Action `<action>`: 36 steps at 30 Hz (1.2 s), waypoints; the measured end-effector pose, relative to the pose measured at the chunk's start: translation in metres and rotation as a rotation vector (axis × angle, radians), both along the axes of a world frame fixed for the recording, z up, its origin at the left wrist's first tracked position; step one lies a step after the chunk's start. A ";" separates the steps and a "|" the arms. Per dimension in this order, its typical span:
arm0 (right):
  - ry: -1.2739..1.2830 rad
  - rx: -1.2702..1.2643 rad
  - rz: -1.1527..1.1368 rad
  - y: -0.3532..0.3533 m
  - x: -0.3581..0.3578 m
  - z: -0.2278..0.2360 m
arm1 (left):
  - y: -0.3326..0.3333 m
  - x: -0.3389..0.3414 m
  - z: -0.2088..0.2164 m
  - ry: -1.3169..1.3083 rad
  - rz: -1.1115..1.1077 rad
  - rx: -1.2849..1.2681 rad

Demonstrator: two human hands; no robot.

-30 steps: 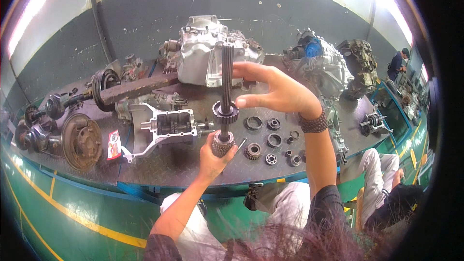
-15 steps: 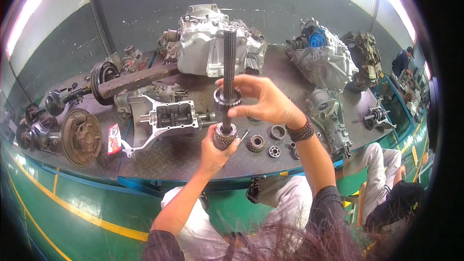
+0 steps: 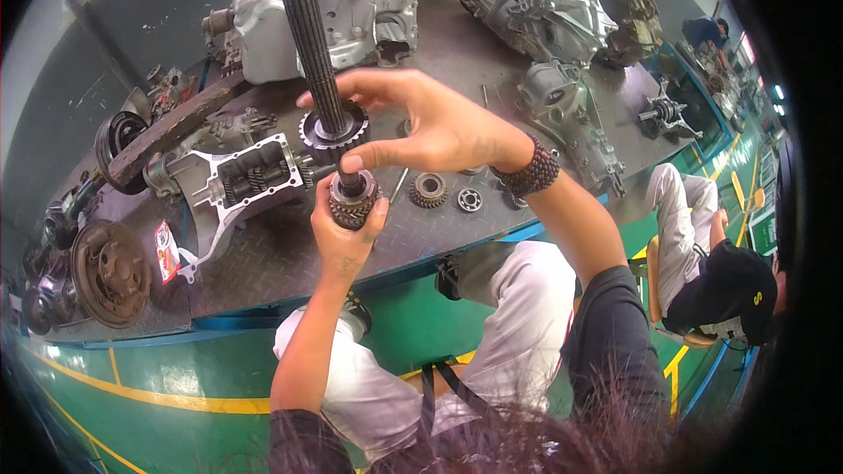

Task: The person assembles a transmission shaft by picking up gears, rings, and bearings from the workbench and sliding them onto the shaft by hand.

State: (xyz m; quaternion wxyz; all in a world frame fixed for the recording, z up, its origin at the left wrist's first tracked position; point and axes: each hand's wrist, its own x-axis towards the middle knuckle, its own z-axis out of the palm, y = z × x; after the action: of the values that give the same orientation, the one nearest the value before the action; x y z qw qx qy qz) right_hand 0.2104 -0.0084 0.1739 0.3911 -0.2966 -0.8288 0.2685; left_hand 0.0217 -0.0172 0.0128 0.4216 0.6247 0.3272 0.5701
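A long splined shaft [image 3: 307,35] stands tilted in front of me, its top leaning left and away. Around its lower end my left hand [image 3: 341,241] is closed, fingers and thumb wrapped round a toothed gear [image 3: 353,202] there. Higher on the shaft sits a dark toothed ring [image 3: 354,129], with the shaft running through it. My right hand [image 3: 430,123], with a beaded band on its wrist, grips this ring between thumb and fingers. Some of the right fingertips are hidden behind the shaft and ring.
An open gearbox housing [image 3: 206,228] with gears inside lies left of my hands. A loose gear [image 3: 428,190] and a bearing [image 3: 470,200] rest on the metal bench. Large transmissions [image 3: 272,44] stand behind, a rusty drum [image 3: 110,272] at left. Another person [image 3: 720,290] sits at right.
The view has shifted and turned, so the bench appears tilted. The shaft, upright before, now leans left. Both hands keep hold of the same parts, and look larger and closer.
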 end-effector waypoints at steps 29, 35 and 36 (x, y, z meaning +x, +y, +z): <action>0.733 -0.105 0.162 0.028 -0.068 0.094 | 0.016 -0.022 -0.043 0.013 0.165 -0.047; 0.346 0.038 0.115 -0.007 -0.004 0.160 | 0.006 0.008 -0.010 -0.131 -0.046 -0.097; 0.277 -0.006 0.051 -0.020 0.014 0.150 | 0.006 0.012 -0.009 -0.142 -0.047 -0.092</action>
State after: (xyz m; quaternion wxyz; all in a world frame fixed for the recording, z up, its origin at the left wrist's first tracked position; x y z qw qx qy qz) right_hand 0.2246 -0.0283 0.3239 0.4942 -0.2366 -0.7733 0.3190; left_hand 0.0339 -0.0111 0.0040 0.4853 0.5702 0.3075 0.5872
